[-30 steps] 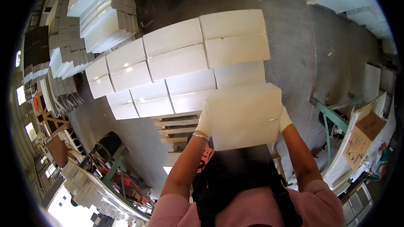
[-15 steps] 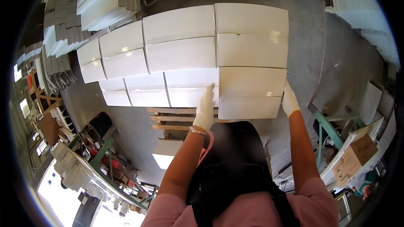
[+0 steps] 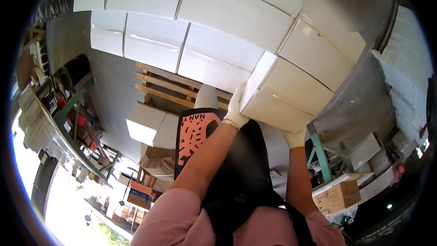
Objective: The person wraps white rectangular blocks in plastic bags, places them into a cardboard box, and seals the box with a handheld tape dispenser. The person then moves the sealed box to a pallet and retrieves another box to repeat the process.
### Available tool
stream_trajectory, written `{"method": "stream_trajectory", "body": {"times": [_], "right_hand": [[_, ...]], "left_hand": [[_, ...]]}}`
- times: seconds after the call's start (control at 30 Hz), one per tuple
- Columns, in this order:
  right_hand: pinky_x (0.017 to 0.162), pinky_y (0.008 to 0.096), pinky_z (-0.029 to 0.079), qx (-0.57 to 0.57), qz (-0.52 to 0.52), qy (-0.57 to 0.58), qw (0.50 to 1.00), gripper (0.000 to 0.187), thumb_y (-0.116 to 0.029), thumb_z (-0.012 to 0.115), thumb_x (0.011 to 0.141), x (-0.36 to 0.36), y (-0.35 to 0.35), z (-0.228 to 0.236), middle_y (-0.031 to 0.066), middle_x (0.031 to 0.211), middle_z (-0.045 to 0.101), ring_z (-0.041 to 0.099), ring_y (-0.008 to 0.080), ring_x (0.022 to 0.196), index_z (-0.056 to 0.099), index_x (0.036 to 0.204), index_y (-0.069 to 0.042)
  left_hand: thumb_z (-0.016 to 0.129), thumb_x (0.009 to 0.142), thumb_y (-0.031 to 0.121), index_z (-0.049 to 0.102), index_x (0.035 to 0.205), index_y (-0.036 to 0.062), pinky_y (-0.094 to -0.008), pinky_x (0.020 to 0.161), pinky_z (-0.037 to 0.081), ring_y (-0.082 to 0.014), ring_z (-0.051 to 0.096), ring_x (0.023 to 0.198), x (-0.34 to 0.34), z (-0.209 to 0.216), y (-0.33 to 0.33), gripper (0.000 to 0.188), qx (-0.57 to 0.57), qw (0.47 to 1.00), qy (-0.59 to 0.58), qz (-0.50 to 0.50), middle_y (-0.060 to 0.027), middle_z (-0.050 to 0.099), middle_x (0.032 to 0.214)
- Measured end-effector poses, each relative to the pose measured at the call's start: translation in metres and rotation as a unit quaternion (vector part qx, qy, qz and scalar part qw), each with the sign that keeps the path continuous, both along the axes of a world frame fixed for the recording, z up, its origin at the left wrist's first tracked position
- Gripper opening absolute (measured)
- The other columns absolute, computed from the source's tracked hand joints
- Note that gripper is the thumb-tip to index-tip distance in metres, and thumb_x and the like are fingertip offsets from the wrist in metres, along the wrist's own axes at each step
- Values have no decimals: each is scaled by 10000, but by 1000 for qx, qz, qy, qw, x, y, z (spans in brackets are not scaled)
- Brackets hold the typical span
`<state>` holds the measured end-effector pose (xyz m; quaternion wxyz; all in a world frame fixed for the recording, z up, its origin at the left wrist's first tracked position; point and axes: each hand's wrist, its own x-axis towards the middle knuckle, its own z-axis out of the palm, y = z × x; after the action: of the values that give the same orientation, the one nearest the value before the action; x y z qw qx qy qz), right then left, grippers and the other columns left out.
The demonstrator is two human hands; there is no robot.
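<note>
Both my hands wear white knit gloves and hold one closed white carton at the near right end of a block of similar cartons. My left hand presses along its left side near the front corner, fingers pointing away from me. At the near right corner, my right hand is under the edge, its fingers partly hidden by the carton. The held carton is turned slightly, and its left side face shows beside the neighbouring white carton. Another white carton stands right behind it.
A wooden pallet shows below the stack's near side. Green metal-framed benches stand left and right, the right one carrying a brown cardboard box. White stacked sheets rise at far right. A black bin stands left.
My view has turned and come closer to the stack. Both hands have closed in on the near right carton, which has turned, its left side now showing. My left hand has come to that side.
</note>
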<state>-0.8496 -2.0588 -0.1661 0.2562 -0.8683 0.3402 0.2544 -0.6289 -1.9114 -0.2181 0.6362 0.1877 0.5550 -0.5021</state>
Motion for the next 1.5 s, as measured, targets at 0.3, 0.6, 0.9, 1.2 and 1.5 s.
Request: {"method": "stream_trajectory", "body": {"times": [0.3,0.6,0.9,1.2,1.5], "right_hand": [[1070,434,442,161,-393,-150,893,566,-427,715,848,-11,7,-8,115,1297,666,581,336,1242,626,1293,-89],[1048,479,456,137,-270,-78,950,560,-469,626,910,-26,-4,-22,109,1339,637,592,328,1231,595,1346,-119],[944,472,459,137,-681,-10,720,608,-553,542,966,-11,-1,52,53,1366,574,563,273,1216,524,1441,-174],[818,329,453,184,-505,16,843,620,-524,643,929,28,8,100,22,1208,635,591,174,1026,584,1402,-128],[828,326,487,375,-342,35,861,627,-447,677,937,149,9,140,65,1209,637,615,175,993,549,1422,-71]], "left_hand": [[462,1072,403,530,1401,62,-460,1000,519,-300,619,1184,-10,7,-8,479,17,997,-2,73,-136,627,1330],[406,1077,481,470,1463,154,-438,990,517,-275,597,1204,0,-1,-4,510,20,998,-21,-56,-96,594,1358],[451,1033,476,478,1407,142,-489,1077,354,-298,510,1247,80,63,63,502,-24,910,-79,-407,-96,570,1356],[419,1044,221,442,1072,158,-231,505,342,-89,439,692,163,82,273,72,-1,897,-291,-333,27,434,855],[626,939,300,605,964,117,-351,711,503,-207,646,889,33,78,422,186,309,683,-426,-507,-45,674,937]]}}
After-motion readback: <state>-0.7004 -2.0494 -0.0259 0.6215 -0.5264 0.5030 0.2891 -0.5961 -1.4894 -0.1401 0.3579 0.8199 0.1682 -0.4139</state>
